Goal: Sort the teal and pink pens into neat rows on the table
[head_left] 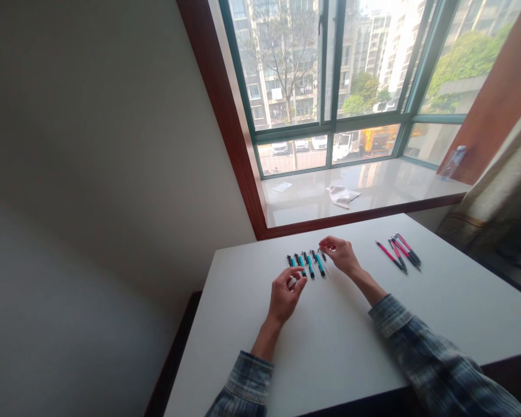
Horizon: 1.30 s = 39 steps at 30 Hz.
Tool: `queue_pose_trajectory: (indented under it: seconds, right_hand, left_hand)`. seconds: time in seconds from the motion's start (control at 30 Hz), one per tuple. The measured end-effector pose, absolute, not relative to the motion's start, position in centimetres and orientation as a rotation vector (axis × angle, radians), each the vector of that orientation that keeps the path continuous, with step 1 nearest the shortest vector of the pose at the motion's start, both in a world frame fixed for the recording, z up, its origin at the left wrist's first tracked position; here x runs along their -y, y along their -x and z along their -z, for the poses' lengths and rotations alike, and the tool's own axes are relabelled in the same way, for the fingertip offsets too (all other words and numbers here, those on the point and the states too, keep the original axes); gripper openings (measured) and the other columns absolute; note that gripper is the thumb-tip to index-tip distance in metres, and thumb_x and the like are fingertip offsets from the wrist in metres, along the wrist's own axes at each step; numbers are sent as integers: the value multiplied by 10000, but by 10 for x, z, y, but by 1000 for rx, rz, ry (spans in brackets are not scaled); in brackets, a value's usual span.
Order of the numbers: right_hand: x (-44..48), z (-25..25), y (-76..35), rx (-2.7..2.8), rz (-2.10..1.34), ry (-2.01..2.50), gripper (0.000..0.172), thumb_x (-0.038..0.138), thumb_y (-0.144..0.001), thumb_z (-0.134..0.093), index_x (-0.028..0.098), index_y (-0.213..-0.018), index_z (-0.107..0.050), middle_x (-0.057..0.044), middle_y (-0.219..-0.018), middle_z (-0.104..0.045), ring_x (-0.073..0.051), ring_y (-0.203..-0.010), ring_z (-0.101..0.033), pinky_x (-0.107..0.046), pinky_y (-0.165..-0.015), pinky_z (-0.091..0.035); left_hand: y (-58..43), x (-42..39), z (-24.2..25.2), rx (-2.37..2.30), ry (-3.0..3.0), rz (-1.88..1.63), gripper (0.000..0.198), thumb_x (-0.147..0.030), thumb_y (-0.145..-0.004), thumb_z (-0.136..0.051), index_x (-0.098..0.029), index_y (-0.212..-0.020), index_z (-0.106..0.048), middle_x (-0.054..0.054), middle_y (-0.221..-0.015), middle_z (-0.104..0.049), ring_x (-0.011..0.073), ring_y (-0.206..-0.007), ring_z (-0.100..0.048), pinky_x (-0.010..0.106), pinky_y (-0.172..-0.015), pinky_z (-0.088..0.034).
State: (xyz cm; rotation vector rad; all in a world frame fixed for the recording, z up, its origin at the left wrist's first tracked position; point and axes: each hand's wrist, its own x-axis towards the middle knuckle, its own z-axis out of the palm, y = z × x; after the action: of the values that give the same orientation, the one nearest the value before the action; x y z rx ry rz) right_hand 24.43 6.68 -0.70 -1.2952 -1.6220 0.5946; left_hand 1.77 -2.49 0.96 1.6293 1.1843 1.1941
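Note:
Several teal pen barrels (310, 265) with black ends lie side by side on the white table, with short black pen parts (289, 260) and thin slender pieces among them. My left hand (286, 292) hovers at the near left end of this row, its fingers curved and thumb apart from them, with nothing visible in it. At the row's far right end is my right hand (338, 253), fingertips pinched together just over a small dark piece (323, 255). What the pinch holds, if anything, is too small to make out.
Several pink and black pens (402, 253) lie in a loose group on the right side of the white table (330, 347). Beyond its far edge, a windowsill carries a crumpled cloth (342, 196), a flat white sheet (282, 187) and a clear bottle (452, 163). A wall borders the left.

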Motion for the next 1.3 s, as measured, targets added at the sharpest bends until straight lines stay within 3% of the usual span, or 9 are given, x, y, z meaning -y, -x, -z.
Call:
queue_pose_trajectory:
  seconds: [0.4,0.6,0.83,1.3]
  right_hand:
    - [-75,23,-247,1654,-580,1428,161,287,-854,-629,217,-906,-765,-27,-868,-780,-185,-783,-699,-307,-780,-554]
    - [-53,17,-254,1692,-479,1456,225,335,-901,-576,221,-955,-763,-43,-918,-779,-206,-808,-690,-331,-777,-538]
    - [-11,28,-267,1881,-471,1554,204,278,-848,-581,227,-845,-778,-26,-781,-712,-189,-728,-636,-290,-733,-473]
    - [2,25,-259,1882,-505,1370,200,267,-891,-590,248,-897,-789,-28,-789,-685,-197,-754,-628,-311,-759,-496]
  left_hand:
    - [-14,21,-10,-1207,-1487,-1239,388,-502,-887,-654,-191,-1097,-752,20,-819,-622,107,-545,-350,233,-524,-307]
    - [-10,14,-2,-1117,-1385,-1300,415,-515,-921,-599,-165,-1077,-757,52,-841,-629,140,-622,-409,246,-591,-356]
    - [-10,12,0,-1074,-1371,-1310,418,-516,-937,-587,-158,-1066,-759,55,-830,-613,143,-655,-442,250,-610,-377]
    - [-9,13,0,-1074,-1362,-1288,416,-525,-933,-600,-161,-1057,-758,47,-824,-634,142,-671,-488,259,-629,-391]
